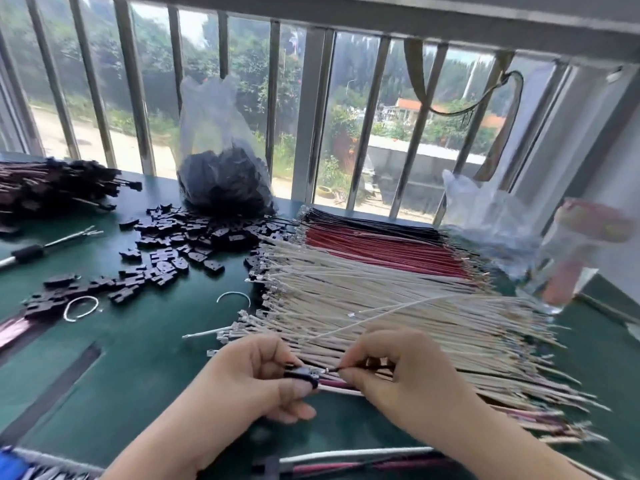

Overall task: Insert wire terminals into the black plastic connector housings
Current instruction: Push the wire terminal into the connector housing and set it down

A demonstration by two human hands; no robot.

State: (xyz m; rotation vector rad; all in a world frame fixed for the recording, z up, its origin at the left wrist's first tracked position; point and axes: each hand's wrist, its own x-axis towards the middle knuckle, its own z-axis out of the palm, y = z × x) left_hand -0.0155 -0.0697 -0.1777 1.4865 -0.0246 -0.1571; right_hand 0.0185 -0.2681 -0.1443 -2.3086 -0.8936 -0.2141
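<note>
My left hand pinches a black connector housing between thumb and fingers, low in the middle of the head view. My right hand pinches a black wire whose metal terminal tip sits right at the housing's opening. A white and a red wire run from the housing under my right hand. Behind the hands lies a wide spread of white wires, red wires and black wires, all with terminals. Loose black housings are scattered on the green table.
A plastic bag of housings stands at the window bars. Finished assemblies are piled at the far left. A metal tool lies at the left. Two wire rings lie on the table. A clear bottle stands at the right.
</note>
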